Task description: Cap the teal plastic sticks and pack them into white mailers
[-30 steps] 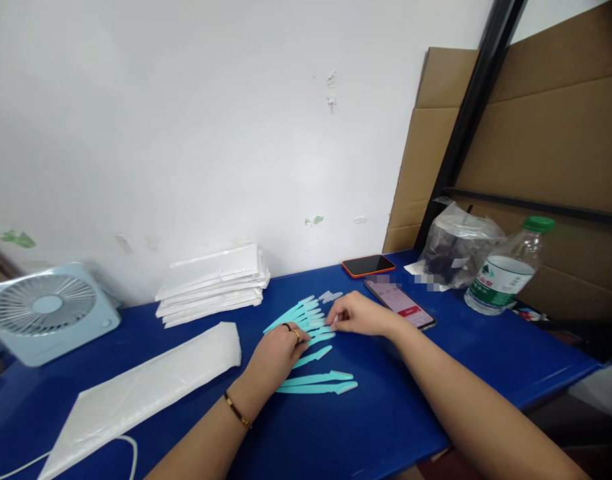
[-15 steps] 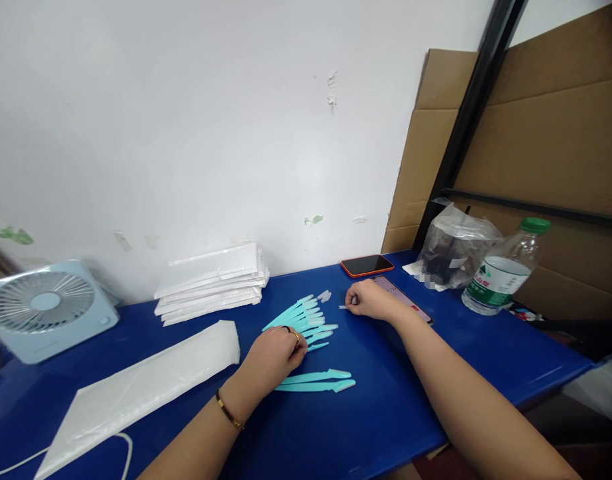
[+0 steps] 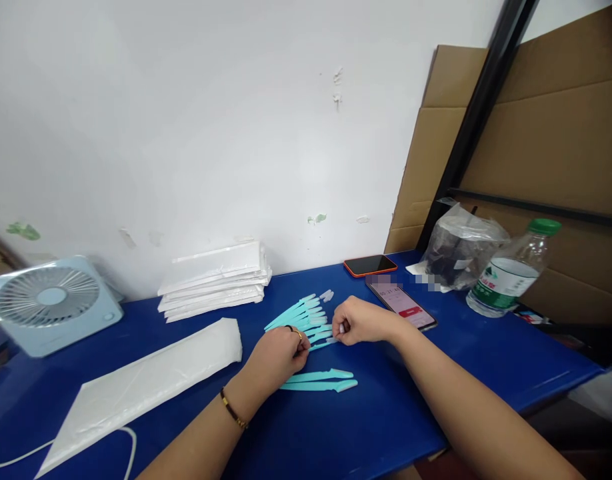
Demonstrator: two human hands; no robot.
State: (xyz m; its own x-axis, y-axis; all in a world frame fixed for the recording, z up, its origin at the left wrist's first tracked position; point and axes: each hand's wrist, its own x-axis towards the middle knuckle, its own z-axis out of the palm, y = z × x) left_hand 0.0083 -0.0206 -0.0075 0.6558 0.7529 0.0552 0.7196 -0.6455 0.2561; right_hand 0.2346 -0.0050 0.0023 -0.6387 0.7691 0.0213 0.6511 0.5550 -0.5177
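Observation:
Closed on a turquoise eyebrow razor (image 3: 317, 346), my left hand (image 3: 281, 350) rests at the middle of the blue table. My right hand (image 3: 363, 321) pinches a small clear blade cap (image 3: 342, 329) at that razor's blade end; whether the cap is on the blade I cannot tell. Several other eyebrow razors (image 3: 293, 312) lie fanned out behind my left hand. In front of it are two more razors (image 3: 319, 381), side by side, their handle ends partly hidden. A few loose clear caps (image 3: 327, 295) lie beyond the fan.
A stack of white packets (image 3: 216, 280) stands by the wall, with one long white packet (image 3: 156, 373) nearer. A blue fan (image 3: 56, 300) sits at the left. Two phones, one orange-edged (image 3: 370, 265) and one lit (image 3: 403, 303), a bagged cup (image 3: 459, 247) and a water bottle (image 3: 511, 277) are at the right.
My right hand has moved left and nearer, bringing the clear cap to the blade end of the razor in my left hand. The lit phone's screen is now more exposed.

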